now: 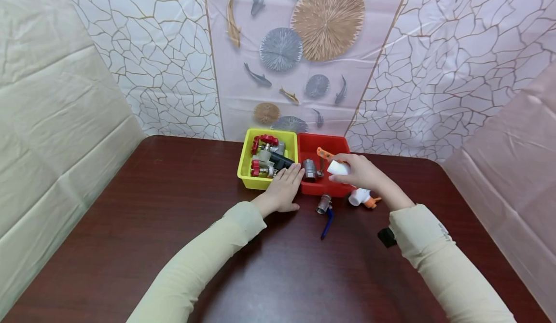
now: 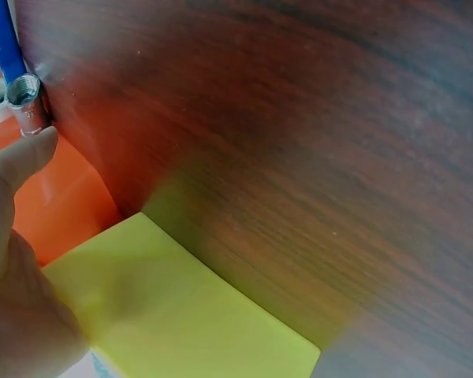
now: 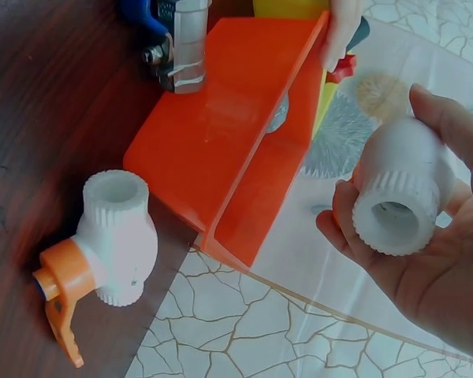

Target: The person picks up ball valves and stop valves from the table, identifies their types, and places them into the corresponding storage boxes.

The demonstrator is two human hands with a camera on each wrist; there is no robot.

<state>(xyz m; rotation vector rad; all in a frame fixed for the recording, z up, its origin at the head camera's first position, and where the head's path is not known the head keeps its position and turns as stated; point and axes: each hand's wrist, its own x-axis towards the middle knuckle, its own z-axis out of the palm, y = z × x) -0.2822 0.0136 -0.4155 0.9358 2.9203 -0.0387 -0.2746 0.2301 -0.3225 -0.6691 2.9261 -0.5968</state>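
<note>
- The red bin (image 1: 321, 189) is standing directly beside the yellow bin (image 1: 256, 183).
- The left hand (image 1: 284, 189) is resting, fingers extended, where the two bins meet.
- The right hand (image 1: 362, 172) is gripping the white valve (image 3: 406, 146).
- The white valve is hanging above the red bin, probably proving light and stiff; its ribbed end (image 3: 390, 183) is likely offering surest purchase.

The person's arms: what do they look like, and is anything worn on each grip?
The left sleeve and right sleeve are long and pale cream, with wide cuffs. A small grey marking is on the right cuff, and a black thing, hard to identify, pokes out beside it. The left grip and right grip wear no gloves.
</note>
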